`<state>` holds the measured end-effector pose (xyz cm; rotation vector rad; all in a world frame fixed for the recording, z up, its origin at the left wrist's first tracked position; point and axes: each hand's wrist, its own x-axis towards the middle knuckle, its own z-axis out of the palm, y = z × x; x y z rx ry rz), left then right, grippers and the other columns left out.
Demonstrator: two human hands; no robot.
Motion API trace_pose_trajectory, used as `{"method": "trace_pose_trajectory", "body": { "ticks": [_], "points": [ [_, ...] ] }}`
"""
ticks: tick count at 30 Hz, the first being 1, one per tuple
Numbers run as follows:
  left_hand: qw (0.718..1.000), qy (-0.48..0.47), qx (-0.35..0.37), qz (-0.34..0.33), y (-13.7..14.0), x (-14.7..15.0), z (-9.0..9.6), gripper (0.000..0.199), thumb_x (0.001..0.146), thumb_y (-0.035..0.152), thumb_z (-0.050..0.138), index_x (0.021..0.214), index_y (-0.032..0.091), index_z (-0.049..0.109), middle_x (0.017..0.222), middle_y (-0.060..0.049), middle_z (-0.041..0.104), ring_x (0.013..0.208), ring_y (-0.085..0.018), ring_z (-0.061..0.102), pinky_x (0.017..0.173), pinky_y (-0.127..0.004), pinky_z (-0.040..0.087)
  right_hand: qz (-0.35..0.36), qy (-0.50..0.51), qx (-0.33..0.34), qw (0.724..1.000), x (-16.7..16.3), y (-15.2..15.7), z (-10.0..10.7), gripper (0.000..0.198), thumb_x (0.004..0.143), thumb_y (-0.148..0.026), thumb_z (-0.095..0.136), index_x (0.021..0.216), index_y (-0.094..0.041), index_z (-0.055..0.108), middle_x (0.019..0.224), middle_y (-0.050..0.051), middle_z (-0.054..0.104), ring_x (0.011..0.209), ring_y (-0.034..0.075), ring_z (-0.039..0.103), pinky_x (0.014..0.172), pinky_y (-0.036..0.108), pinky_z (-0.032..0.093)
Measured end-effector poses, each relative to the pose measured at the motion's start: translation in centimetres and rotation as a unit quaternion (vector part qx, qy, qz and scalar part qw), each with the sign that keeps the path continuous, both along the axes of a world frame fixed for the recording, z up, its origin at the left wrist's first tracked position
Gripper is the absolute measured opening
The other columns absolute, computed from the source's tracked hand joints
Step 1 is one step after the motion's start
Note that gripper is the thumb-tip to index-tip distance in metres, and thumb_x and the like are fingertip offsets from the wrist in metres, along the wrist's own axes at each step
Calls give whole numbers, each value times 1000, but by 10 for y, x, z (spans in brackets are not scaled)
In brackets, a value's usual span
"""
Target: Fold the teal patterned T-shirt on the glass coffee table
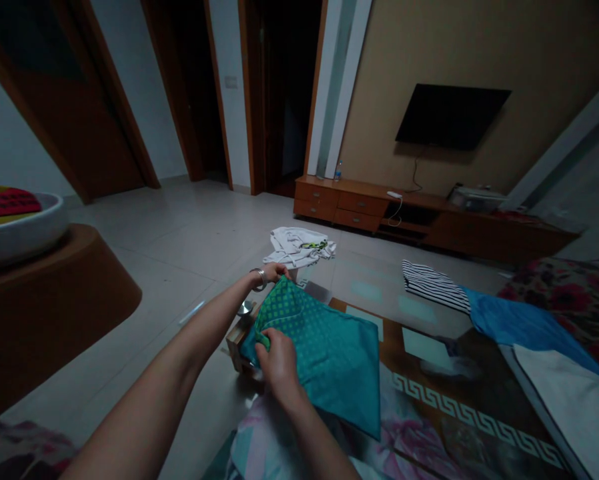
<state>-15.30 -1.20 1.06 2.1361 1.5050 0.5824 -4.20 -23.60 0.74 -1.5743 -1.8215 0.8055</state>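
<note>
Pinching the teal cloth at its far corner with the left hand and its near edge with the right hand, the person keeps it stretched flat over the worktop at frame centre.

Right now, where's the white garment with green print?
In the head view, the white garment lies crumpled at the table's far end, just beyond the left hand gripping the teal cloth, in front of the TV cabinet.

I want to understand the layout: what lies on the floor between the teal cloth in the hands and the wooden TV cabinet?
In the head view, a crumpled white garment lies between the teal cloth and the cabinet.
</note>
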Motion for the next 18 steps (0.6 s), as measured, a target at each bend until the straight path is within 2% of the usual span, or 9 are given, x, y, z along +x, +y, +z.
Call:
{"method": "trace_pose_trajectory", "body": {
  "ticks": [4,6,8,11,14,16,18],
  "points": [
    [999,40,-33,5,5,-11,-11,28,73,1,51,95,7,66,89,-4,70,79,-10,57,76,-22,43,61,-31,-13,998,-12,-6,-2,35,80,-26,63,115,-18,64,108,10,67,102,24,62,87,31,44],
    [998,59,-10,31,0,-9,-15,35,75,1,47,105,7,63,106,-9,67,93,-16,58,85,-27,43,88,-30,0,996,-7,-10,-4,35,82,-27,63,116,-20,63,110,8,66,103,23,61,88,31,45],
    [996,74,20,38,-11,-1,-21,42,77,2,44,115,9,60,126,-13,58,113,-21,52,98,-33,38,91,-24,26,995,8,-10,-8,30,86,-24,57,116,-20,64,113,7,65,105,21,60,91,30,45],
    [994,97,48,-13,-41,16,-37,46,82,11,47,126,21,57,146,-7,41,133,-25,36,110,-42,24,42,-60,72,995,55,7,-23,31,92,-22,47,119,-18,63,123,8,61,116,19,54,101,32,40],
    [982,158,65,-86,-74,26,-62,45,87,30,50,132,32,52,152,-2,32,140,-28,24,112,-51,14,-33,-160,92,982,121,35,-47,37,94,-27,44,126,-16,58,138,10,50,133,23,39,110,39,30],
    [973,199,61,-96,-88,26,-77,48,89,39,48,136,34,47,153,-2,30,141,-29,21,112,-54,12,-76,-217,81,970,166,52,-64,39,94,-29,44,128,-15,56,143,10,45,137,24,32,113,41,25],
    [970,221,52,-85,-94,24,-88,49,89,40,46,138,34,44,153,-3,30,141,-28,21,111,-54,13,-111,-251,66,959,204,61,-77,40,95,-28,42,130,-14,55,144,11,44,138,23,31,113,40,23]
  ]
}}
